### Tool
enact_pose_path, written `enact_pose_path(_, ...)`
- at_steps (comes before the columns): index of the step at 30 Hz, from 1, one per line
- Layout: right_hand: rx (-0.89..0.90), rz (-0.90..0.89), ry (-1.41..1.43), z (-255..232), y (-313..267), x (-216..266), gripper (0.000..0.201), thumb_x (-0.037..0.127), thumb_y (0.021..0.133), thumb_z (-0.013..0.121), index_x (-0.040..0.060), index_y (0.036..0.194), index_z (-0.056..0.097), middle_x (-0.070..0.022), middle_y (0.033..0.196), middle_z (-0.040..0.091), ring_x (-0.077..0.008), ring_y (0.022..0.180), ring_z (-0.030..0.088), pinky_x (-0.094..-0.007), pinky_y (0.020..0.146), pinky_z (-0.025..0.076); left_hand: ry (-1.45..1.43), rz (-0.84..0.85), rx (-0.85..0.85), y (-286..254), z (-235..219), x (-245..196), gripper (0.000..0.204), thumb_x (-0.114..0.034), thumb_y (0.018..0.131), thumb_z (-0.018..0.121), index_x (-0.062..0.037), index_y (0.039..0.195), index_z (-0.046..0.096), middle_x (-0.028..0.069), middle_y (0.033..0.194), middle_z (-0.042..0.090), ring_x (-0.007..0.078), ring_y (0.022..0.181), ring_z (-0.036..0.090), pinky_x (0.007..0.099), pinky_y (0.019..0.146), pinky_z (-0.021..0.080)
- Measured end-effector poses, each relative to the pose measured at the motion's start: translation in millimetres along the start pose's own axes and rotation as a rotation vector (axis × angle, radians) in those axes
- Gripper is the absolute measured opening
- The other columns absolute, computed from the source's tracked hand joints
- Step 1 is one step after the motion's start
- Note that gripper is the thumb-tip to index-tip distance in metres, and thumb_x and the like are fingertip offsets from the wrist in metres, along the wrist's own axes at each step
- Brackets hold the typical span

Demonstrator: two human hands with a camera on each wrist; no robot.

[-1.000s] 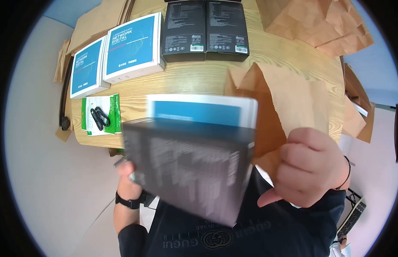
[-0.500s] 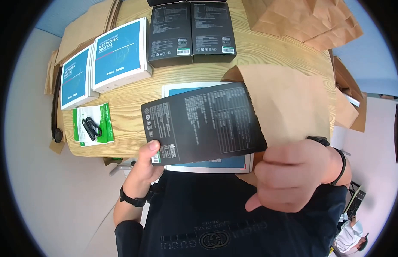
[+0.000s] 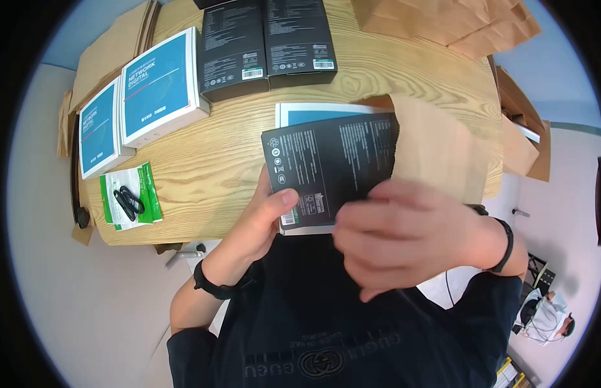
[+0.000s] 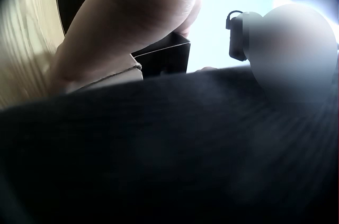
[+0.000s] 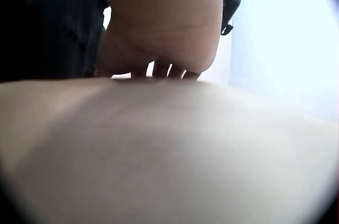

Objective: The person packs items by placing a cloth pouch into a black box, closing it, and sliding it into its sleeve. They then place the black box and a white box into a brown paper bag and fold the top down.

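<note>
In the head view a black printed box [image 3: 329,161] lies over a blue-and-white box [image 3: 291,113]. Their right ends go into the mouth of a brown paper bag [image 3: 439,145], which hides them. My left hand [image 3: 265,210] grips the left end of this stack, thumb on the black box near its barcode label, the other fingers hidden beneath. Blurred by motion, my right hand [image 3: 400,236] is in front of the black box's lower edge and the bag's opening, fingers extended. Gaps show between the fingers of the right hand [image 5: 164,68] in the right wrist view.
Two more blue-and-white boxes, one here [image 3: 159,87], stand at the left of the wooden table [image 3: 203,187]. Two black boxes [image 3: 299,39] are behind. A green-and-white packet [image 3: 148,187] carries a coiled black cable [image 3: 128,204]. Another paper bag [image 3: 449,22] lies at the back right.
The black box has swung flatter and moved rightward with the blue-and-white box, into the paper bag. My left hand has followed rightward. The right hand has shifted left from the bag's rim, its fingers loosening.
</note>
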State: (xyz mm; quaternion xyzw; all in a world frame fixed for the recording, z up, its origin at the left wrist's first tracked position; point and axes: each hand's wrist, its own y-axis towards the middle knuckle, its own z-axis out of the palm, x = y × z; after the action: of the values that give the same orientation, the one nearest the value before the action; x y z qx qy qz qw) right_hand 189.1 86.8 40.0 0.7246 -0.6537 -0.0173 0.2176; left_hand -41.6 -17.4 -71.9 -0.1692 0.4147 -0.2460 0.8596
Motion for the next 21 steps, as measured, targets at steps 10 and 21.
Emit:
enact_pose_path(10, -0.315, 2.083, 0.397, -58, -284, 26, 0.076, 0.06, 0.101, 0.055, 0.0078, 0.156, 0.043, -0.0136, 0.147, 0.053, -0.0241, 0.128, 0.056, -0.0366, 0.105, 0.046, 0.076, -0.047, 0.006, 3, -15, 7, 0.113, -0.048, 0.083, 0.078, -0.0033, 0.164, 0.012, 0.0178, 0.157, 0.038, 0.0286, 0.145, 0.039, 0.044, 0.119, 0.035)
enact_pose_path(21, -0.827, 1.498, 0.855, 25, -211, -10, 0.059, 0.011, 0.1, 0.064, 0.0049, 0.153, 0.038, -0.0119, 0.133, 0.065, -0.0175, 0.118, 0.063, -0.0316, 0.098, 0.052, 0.069, -0.201, 0.06, -27, -19, -4, 0.113, -0.05, 0.078, 0.084, 0.0004, 0.16, 0.023, 0.0159, 0.15, 0.047, 0.0265, 0.139, 0.048, 0.0412, 0.114, 0.041)
